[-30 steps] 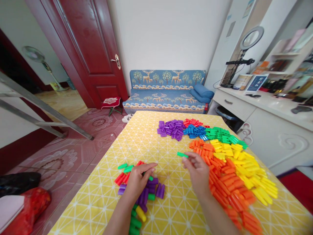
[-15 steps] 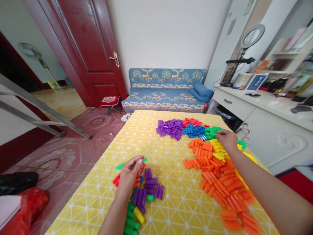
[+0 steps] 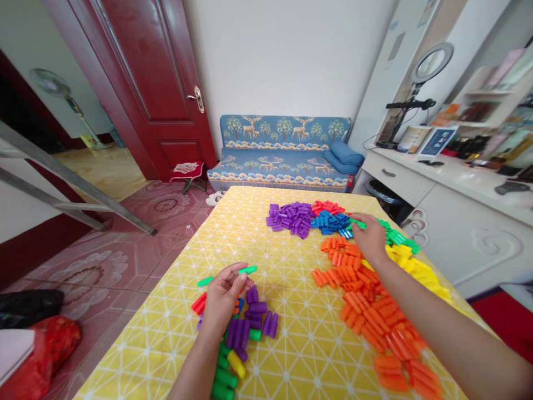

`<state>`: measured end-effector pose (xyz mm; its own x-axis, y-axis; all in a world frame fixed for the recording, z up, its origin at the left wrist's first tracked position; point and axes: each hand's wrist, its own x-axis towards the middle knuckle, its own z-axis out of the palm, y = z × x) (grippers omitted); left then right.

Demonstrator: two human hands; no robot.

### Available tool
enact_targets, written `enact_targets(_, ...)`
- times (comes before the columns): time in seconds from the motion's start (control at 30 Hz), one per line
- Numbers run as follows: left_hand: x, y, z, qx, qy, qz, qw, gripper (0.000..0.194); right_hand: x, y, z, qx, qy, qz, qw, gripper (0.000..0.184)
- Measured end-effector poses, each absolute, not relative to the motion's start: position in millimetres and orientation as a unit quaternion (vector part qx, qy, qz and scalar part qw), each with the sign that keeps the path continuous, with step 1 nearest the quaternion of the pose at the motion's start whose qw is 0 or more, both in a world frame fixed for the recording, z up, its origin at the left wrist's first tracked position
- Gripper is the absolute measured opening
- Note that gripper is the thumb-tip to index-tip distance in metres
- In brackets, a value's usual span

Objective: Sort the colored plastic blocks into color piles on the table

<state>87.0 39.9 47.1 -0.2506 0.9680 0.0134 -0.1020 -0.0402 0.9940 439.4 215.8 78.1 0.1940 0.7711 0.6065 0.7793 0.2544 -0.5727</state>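
My left hand [image 3: 227, 291] is closed in a pinch on a small green plastic cap [image 3: 249, 270], above the near-left part of the table. Under and beside it lie purple caps [image 3: 256, 308], red caps [image 3: 199, 304], green caps [image 3: 225, 379] and a yellow cap [image 3: 236, 364]. My right hand [image 3: 370, 236] reaches over the far-right piles, fingers bent together at green caps [image 3: 357, 224] beside the blue caps [image 3: 331, 222]. Whatever its fingertips hold is hidden. Below the right wrist spreads a large group of orange caps [image 3: 366, 305], with yellow caps [image 3: 420, 272] alongside.
A yellow patterned cloth [image 3: 287, 355] covers the table. Purple caps [image 3: 291, 218] and red caps [image 3: 327, 208] are heaped at its far side. Beyond stands a blue sofa [image 3: 278, 161]; a white desk [image 3: 470, 178] is at right, a metal ladder [image 3: 83, 186] at left.
My right hand has moved left over the green caps toward the blue ones, uncovering yellow and green caps at right. My left hand has shifted slightly, showing more of its green cap.
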Motion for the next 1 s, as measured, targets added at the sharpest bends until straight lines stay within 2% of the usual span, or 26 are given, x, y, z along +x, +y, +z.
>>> enact_targets(0.1, 90.4, 39.2, 48.3, 0.466, 0.507, 0.575, 0.442, 0.040, 379.6, 171.2, 82.6, -0.502, -0.676, 0.129, 0.524, 0.022)
enact_targets(0.2, 92.8, 37.8, 48.1, 0.504, 0.509, 0.552, 0.427, 0.034, 319.8, 115.6, 82.0, -0.429, -0.708, 0.290, 0.481, 0.019)
enact_targets(0.3, 92.9, 35.7, 49.8, 0.542, 0.510, 0.532, 0.403, 0.028, 278.0, 70.1, 76.6, -0.370, -0.736, 0.390, 0.413, 0.030)
enact_targets(0.37, 92.1, 34.5, 51.9, 0.572, 0.506, 0.522, 0.380, 0.024, 263.3, 53.5, 71.7, -0.349, -0.750, 0.389, 0.405, 0.034)
enact_targets(0.53, 92.0, 33.2, 53.8, 0.618, 0.498, 0.490, 0.361, 0.022, 258.0, 48.4, 66.4, -0.354, -0.742, 0.345, 0.452, 0.014)
enact_targets(0.7, 92.7, 33.8, 51.2, 0.619, 0.520, 0.476, 0.345, 0.021, 283.0, 68.3, 68.8, -0.361, -0.765, 0.328, 0.420, 0.012)
enact_targets(0.77, 91.1, 34.3, 50.9, 0.613, 0.530, 0.480, 0.336, 0.024, 306.0, 91.0, 66.1, -0.399, -0.735, 0.335, 0.434, 0.014)
enact_targets(0.87, 87.6, 35.4, 49.8, 0.594, 0.548, 0.499, 0.313, 0.022, 354.0, 142.2, 60.9, -0.497, -0.651, 0.314, 0.480, 0.030)
enact_targets(1.0, 84.3, 36.0, 47.2, 0.566, 0.569, 0.519, 0.295, 0.022, 420.0, 207.4, 63.2, -0.623, -0.563, 0.159, 0.519, 0.036)
